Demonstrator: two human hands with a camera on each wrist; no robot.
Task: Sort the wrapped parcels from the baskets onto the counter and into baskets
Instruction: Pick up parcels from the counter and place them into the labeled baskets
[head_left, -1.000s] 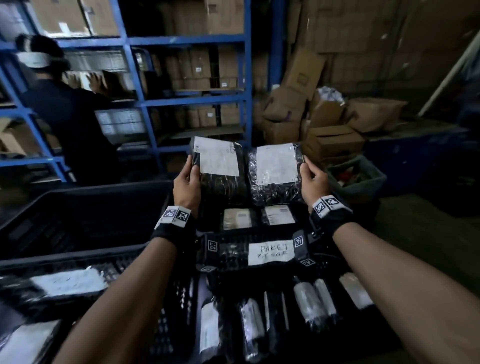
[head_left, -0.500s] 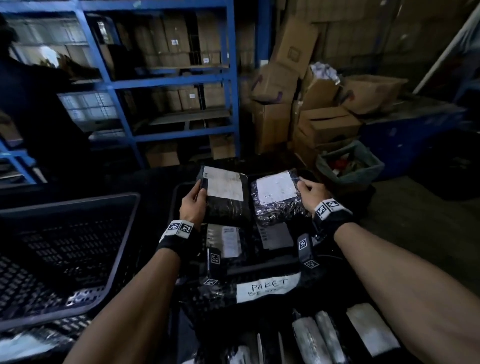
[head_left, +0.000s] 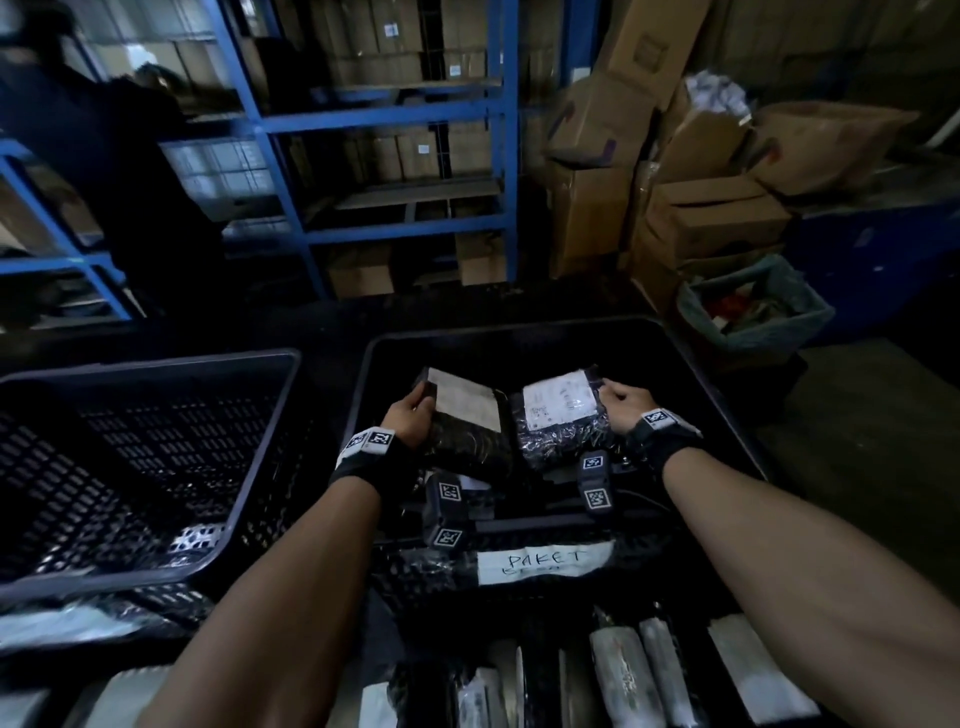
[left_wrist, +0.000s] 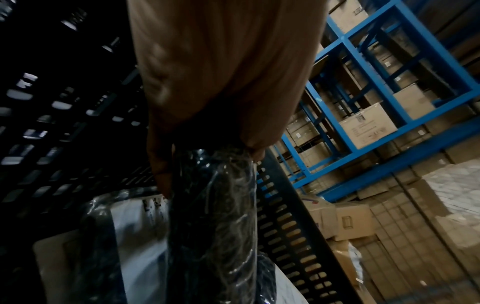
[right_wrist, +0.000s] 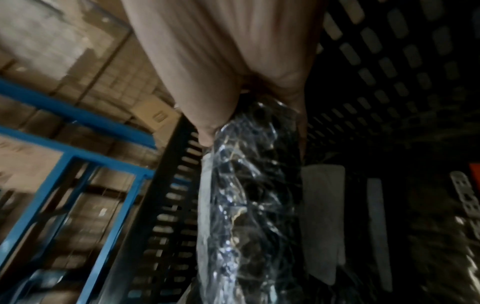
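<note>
Two black perforated baskets are noted side by side: the left basket (head_left: 156, 447) shows only bare mesh in view, while the right basket (head_left: 519, 343) bears a taped "PAKET" label (head_left: 540, 564) on its near wall. Inside the right basket, the left parcel (head_left: 462, 421) is gripped at its outer edge by the left hand (head_left: 408, 421) and the right parcel (head_left: 561, 415) likewise by the right hand (head_left: 626, 408), presumably so that labels face up for reading. The parcels are held just beside each other over other parcels; open room is judged to remain toward the far wall.
</note>
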